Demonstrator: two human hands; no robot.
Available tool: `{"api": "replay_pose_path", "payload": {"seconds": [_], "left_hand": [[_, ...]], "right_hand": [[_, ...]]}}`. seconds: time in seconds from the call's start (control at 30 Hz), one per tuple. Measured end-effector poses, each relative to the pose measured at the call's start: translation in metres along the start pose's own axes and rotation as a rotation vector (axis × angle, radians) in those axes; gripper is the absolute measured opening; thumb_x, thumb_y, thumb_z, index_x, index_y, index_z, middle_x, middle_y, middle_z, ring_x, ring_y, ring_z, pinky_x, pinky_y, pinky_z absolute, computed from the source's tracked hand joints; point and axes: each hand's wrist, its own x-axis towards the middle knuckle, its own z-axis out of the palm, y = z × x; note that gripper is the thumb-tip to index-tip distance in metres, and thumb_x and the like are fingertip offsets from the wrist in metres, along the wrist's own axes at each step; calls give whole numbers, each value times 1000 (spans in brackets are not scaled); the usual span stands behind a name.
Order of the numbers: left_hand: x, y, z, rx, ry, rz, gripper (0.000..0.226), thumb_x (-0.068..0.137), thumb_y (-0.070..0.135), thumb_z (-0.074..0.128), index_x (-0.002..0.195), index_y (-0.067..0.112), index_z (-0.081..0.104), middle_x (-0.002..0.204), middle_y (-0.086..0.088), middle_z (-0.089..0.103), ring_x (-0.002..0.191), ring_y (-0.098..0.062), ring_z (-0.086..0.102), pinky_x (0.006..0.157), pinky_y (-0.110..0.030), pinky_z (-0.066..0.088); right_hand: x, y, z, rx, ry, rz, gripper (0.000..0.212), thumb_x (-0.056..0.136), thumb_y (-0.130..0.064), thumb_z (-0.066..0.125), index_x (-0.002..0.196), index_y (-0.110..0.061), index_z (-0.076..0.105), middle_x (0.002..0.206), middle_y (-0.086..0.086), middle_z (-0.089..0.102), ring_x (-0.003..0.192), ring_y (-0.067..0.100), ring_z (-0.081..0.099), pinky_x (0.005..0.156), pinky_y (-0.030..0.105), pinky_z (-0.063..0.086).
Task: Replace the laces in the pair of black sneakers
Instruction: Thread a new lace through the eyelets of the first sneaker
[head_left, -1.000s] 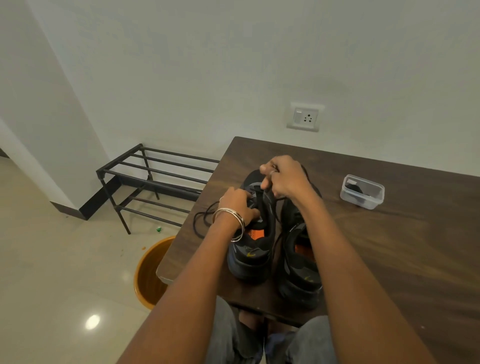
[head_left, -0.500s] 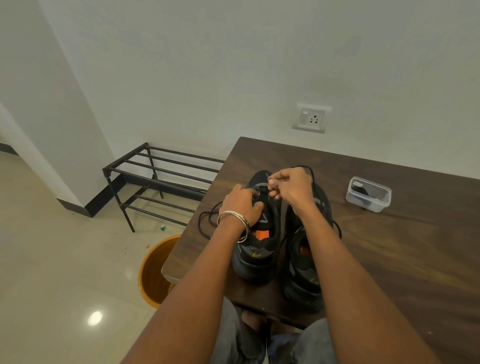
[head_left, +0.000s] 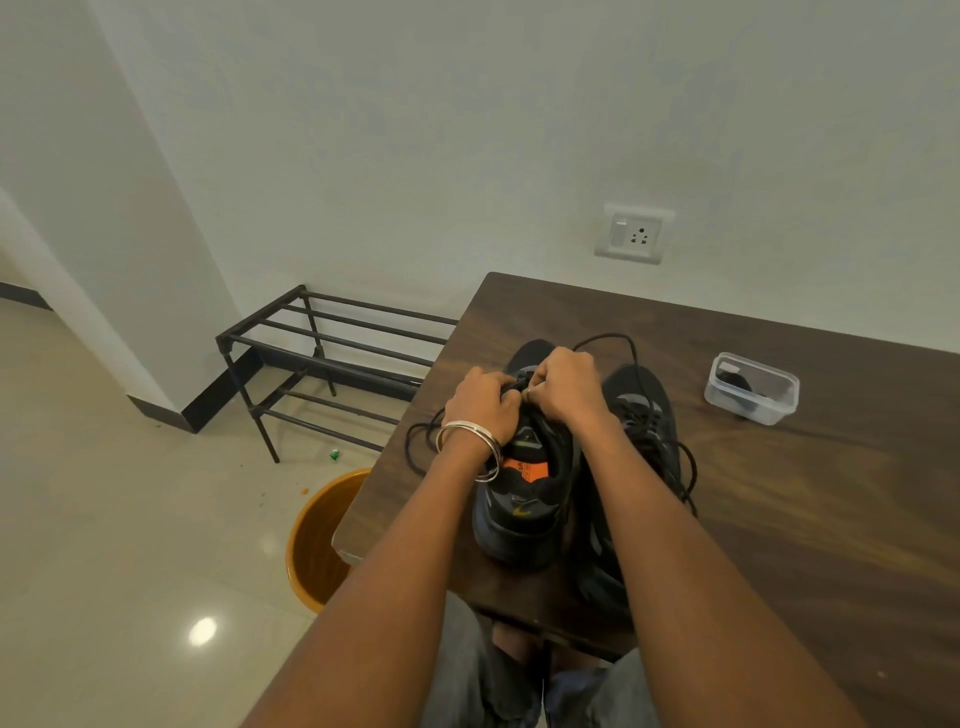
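Both hands (head_left: 524, 397) hide the left sneaker's (head_left: 524, 499) eyelets; right sneaker's (head_left: 647, 415) heel sits behind the forearm, 5 o'clock

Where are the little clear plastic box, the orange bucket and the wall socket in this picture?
clear plastic box (head_left: 779, 410): head view, on its near front wall.
orange bucket (head_left: 317, 540): head view, on its inner wall, beside the table's corner.
wall socket (head_left: 635, 235): head view, on the middle of its white plate.

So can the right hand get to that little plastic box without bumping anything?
Probably yes. The plastic box sits alone on the table beyond the right sneaker, but the right hand is busy pinching the lace.
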Motion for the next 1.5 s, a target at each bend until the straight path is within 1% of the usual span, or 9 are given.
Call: {"api": "replay_pose_path", "payload": {"seconds": [0.17,0.3,0.47,0.73,0.93,1.1,1.23,1.4,1.5], "left_hand": [[0,-1,0,-10,-16,-9,34,95,28,47,125,26,63,120,-5,54,107,-25,55,82,-34,40],[1,-4,-5,-39,-36,-7,33,94,29,52,125,26,63,114,-4,60,92,-18,56,73,-27,40],[2,-7,-8,-91,-65,-7,34,90,29,59,124,27,63,109,-2,67,94,-17,59,76,-25,43],[2,-8,-9,-130,-65,8,36,89,28,62,125,25,63,114,0,65,91,-9,53,80,-22,44],[5,-10,-9,-187,-96,-7,40,83,26,68,123,23,64,90,6,61,87,-10,57,78,-23,45],[4,-8,-6,-177,-80,14,41,82,25,68,123,21,64,86,6,62,83,-10,57,75,-22,45],[3,-8,-6,-190,-76,13,41,83,25,69,123,21,64,87,7,60,85,-9,56,77,-21,44],[4,-9,-6,-168,-72,19,42,82,27,69,123,22,64,89,7,60,90,-12,59,81,-24,47],[5,-9,-6,-144,-71,43,43,83,27,69,125,21,63,91,6,59,88,-10,55,79,-23,45]], "right_hand": [[1,-2,5,-39,-6,-13,19,86,-20,71,95,-4,73,97,13,69,97,29,64,85,38,55],[2,5,7,62,0,5,11,86,-17,72,86,-7,76,91,12,71,93,28,66,86,40,56],[-4,19,2,245,2,-11,8,86,-10,71,86,-5,78,91,9,74,96,17,65,82,24,48],[-1,13,7,226,50,41,12,83,-17,76,73,-11,75,85,9,72,93,22,66,84,40,56],[-6,19,5,347,65,-4,9,84,-9,73,79,-4,78,78,6,72,82,16,65,69,26,47],[-5,23,6,464,64,40,7,85,-11,74,82,-6,79,86,8,74,87,19,68,80,35,56],[-6,20,6,438,50,35,7,84,-8,72,80,-5,78,85,10,72,84,19,65,74,32,54],[-7,21,4,491,26,42,6,84,-6,71,80,-7,76,95,9,70,97,23,64,92,43,53],[-7,24,2,534,-20,41,7,84,-4,70,82,-6,76,90,3,68,97,23,65,94,44,53]]}}
